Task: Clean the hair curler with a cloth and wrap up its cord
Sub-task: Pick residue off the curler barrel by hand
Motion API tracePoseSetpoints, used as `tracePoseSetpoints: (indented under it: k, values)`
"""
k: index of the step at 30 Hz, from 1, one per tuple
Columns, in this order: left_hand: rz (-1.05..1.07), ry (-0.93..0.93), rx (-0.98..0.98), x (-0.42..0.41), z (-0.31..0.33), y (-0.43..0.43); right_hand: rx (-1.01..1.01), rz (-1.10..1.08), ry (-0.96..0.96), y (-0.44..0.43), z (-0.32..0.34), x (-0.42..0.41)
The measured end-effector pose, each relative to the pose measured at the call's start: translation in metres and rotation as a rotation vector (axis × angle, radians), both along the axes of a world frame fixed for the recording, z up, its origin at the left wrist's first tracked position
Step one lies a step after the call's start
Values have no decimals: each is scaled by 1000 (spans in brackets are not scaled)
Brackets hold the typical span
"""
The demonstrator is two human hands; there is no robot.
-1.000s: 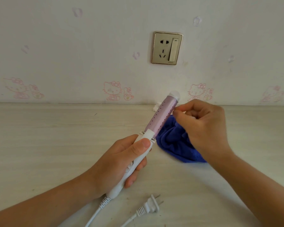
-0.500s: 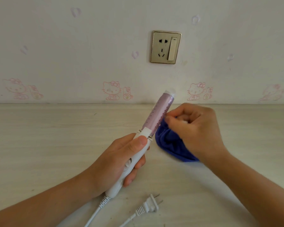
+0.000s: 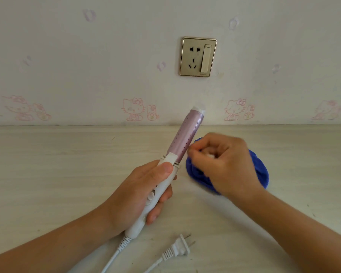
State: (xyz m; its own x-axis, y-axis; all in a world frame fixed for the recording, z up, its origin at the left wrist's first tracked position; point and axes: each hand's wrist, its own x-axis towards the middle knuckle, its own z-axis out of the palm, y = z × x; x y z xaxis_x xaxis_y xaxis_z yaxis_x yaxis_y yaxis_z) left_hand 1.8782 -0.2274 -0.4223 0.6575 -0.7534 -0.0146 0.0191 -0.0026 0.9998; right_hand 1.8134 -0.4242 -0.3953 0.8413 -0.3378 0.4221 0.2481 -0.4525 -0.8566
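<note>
My left hand grips the white handle of the hair curler, whose pink barrel tilts up and to the right, toward the wall. My right hand is curled and holds the bunched blue cloth against the lower right side of the barrel, just above the table. A small white bit shows inside its curled fingers; I cannot tell what it is. The white cord runs from the handle's base off the bottom edge. Its two-pin plug lies loose on the table.
The pale wooden table meets a white wall with pink cartoon stickers. A gold socket plate with a switch is set in the wall above the curler's tip.
My right hand has slid with the cloth down the barrel, from near the tip to its lower end. My left hand has kept its hold on the handle.
</note>
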Motion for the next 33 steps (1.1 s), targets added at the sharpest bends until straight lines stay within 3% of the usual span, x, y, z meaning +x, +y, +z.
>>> tracePoseSetpoints:
  k: [4, 9, 11, 18, 23, 26, 33]
  values:
    - [-45, 12, 8, -1, -1, 0, 58, -165, -64, -22, 16, 4]
    - [14, 0, -30, 0, -1, 4, -39, 182, 68, 12, -5, -7]
    - [20, -6, -31, 0, 0, 4, -98, 214, 72, 14, -7, -8]
    - [-37, -1, 24, -3, 1, 0, 33, -216, -57, -24, 19, 4]
    - [21, 3, -22, -1, 0, 4, -27, 115, 70, 13, -3, -7]
    - [32, 2, -31, 0, 0, 4, -57, 186, 87, 15, -9, -7]
    - [-37, 2, 3, -1, -1, 0, 45, -188, -69, -20, 20, 2]
